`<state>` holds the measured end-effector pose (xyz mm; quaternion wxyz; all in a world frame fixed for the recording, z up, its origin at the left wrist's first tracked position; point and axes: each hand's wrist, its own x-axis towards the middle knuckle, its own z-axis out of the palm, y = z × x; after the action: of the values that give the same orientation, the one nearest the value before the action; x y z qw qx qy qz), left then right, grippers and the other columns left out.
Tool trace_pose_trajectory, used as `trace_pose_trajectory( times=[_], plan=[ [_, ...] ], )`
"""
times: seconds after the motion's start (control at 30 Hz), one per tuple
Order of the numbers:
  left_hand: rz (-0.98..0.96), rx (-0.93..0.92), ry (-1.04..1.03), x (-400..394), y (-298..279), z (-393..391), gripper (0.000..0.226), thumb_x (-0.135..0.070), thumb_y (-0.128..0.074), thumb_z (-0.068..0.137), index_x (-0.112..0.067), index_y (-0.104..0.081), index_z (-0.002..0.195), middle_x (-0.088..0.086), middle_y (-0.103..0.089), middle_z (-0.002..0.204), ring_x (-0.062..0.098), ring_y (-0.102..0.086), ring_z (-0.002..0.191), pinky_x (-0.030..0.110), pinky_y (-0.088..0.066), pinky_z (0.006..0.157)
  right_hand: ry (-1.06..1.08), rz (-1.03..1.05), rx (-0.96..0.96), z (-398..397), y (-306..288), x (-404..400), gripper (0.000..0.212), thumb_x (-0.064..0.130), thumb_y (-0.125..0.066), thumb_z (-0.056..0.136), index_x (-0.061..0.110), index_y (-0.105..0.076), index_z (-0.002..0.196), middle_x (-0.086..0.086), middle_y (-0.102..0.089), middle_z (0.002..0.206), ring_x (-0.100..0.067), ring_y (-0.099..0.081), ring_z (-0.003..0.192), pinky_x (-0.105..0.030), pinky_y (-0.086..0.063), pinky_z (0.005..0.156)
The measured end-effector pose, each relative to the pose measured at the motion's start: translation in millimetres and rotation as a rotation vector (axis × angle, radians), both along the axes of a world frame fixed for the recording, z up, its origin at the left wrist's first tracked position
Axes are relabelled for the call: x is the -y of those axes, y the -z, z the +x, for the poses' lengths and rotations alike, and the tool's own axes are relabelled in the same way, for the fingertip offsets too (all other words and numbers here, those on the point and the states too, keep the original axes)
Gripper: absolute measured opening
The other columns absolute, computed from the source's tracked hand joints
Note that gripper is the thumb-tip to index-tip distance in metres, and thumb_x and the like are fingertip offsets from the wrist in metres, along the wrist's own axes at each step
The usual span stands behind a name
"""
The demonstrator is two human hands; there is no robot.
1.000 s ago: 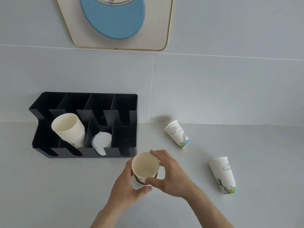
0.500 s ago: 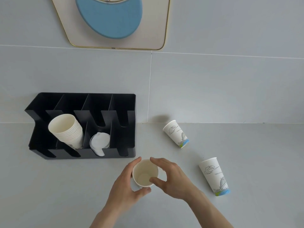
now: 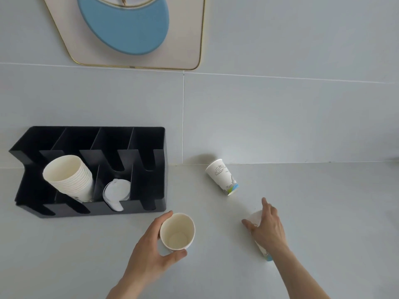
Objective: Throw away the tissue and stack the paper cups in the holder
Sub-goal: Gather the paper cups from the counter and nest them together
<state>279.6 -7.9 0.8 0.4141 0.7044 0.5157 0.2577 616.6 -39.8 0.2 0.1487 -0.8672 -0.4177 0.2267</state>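
Observation:
My left hand (image 3: 151, 251) grips an upright stack of nested paper cups (image 3: 177, 231), its mouth facing me, just in front of the black holder (image 3: 149, 175). My right hand (image 3: 266, 228) rests over a printed paper cup (image 3: 262, 251) lying on its side on the counter, fingers curled around its upper part. Another printed paper cup (image 3: 223, 176) lies on its side near the wall. In the holder, a stack of several white cups (image 3: 69, 176) leans in the second slot from the left. No tissue is visible.
White lids (image 3: 116, 190) sit in the holder's third slot. The grey counter (image 3: 323, 201) meets a tiled wall behind. A framed panel with a blue shape (image 3: 129, 29) hangs on the wall above.
My right hand has left the held cups and moved right onto the cup lying on the counter. My left hand keeps the nested cups, now pushed together.

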Motion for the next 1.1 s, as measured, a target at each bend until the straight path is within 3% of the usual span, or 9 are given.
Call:
trace_pose_trajectory(
  times=[0.17,0.27,0.47,0.6,0.7,0.9,1.0,1.1],
  plan=[
    [0.002,-0.011,-0.002,0,-1,1,0.098,-0.060,-0.090,0.058,-0.056,-0.037,0.140,-0.034,-0.051,0.140,-0.006,-0.056,0.119,0.021,-0.050,0.093,0.018,-0.018,-0.038,0,22,2,0.081,0.041,-0.080,0.083,0.013,-0.038,0.147,-0.010,-0.052,0.142,-0.032,-0.053,0.127,-0.040,-0.046,0.099],
    [-0.004,-0.013,-0.006,0,-2,1,0.098,-0.060,-0.090,0.057,-0.056,-0.036,0.140,-0.034,-0.051,0.140,-0.005,-0.057,0.119,0.024,-0.050,0.096,0.007,0.008,-0.051,-7,21,2,0.080,0.040,-0.083,0.078,0.015,-0.041,0.141,-0.008,-0.053,0.138,-0.031,-0.054,0.123,-0.039,-0.046,0.097],
    [-0.012,-0.018,-0.007,0,-2,1,0.099,-0.058,-0.090,0.058,-0.053,-0.037,0.142,-0.033,-0.053,0.139,-0.001,-0.058,0.120,0.028,-0.052,0.099,-0.082,0.432,-0.214,-47,-45,-19,0.088,0.033,-0.094,0.069,0.022,-0.048,0.142,0.000,-0.054,0.131,-0.017,-0.058,0.105,-0.032,-0.048,0.090],
    [-0.015,-0.018,-0.011,1,-2,1,0.100,-0.059,-0.090,0.057,-0.055,-0.035,0.141,-0.033,-0.053,0.138,-0.001,-0.058,0.119,0.027,-0.052,0.099,-0.294,0.661,-0.434,-78,-105,-22,0.084,0.037,-0.091,0.065,0.033,-0.048,0.136,0.004,-0.052,0.128,-0.013,-0.058,0.119,-0.031,-0.051,0.099],
    [-0.024,-0.022,-0.017,0,-1,1,0.098,-0.059,-0.090,0.058,-0.055,-0.036,0.140,-0.032,-0.057,0.134,-0.001,-0.060,0.117,0.028,-0.053,0.097,-0.426,0.746,-0.527,-98,-129,-21,0.088,0.038,-0.088,0.066,0.021,-0.049,0.143,0.000,-0.050,0.131,-0.021,-0.057,0.122,-0.034,-0.053,0.097],
    [-0.056,-0.034,-0.028,0,1,1,0.092,-0.062,-0.089,0.055,-0.056,-0.038,0.131,-0.031,-0.063,0.123,-0.004,-0.062,0.112,0.023,-0.055,0.087,-0.559,0.608,-0.557,-129,-102,-20,0.092,0.019,-0.092,0.068,0.020,-0.046,0.148,0.001,-0.045,0.133,-0.018,-0.054,0.126,-0.040,-0.053,0.102],
    [-0.043,-0.017,-0.025,0,-2,2,0.089,-0.061,-0.090,0.055,-0.063,-0.037,0.126,-0.039,-0.060,0.122,-0.015,-0.058,0.112,0.015,-0.051,0.080,-0.599,0.491,-0.486,-136,-77,-15,0.098,0.029,-0.091,0.069,0.021,-0.041,0.153,0.006,-0.040,0.134,-0.009,-0.048,0.128,-0.033,-0.048,0.106],
    [-0.050,0.005,-0.027,1,-5,3,0.093,-0.068,-0.088,0.054,-0.059,-0.038,0.132,-0.037,-0.059,0.125,-0.012,-0.058,0.114,0.015,-0.052,0.080,-0.628,0.412,-0.442,-138,-60,-10,0.103,0.045,-0.086,0.070,0.024,-0.035,0.157,0.011,-0.037,0.137,0.003,-0.043,0.129,-0.020,-0.043,0.106]
  ],
)
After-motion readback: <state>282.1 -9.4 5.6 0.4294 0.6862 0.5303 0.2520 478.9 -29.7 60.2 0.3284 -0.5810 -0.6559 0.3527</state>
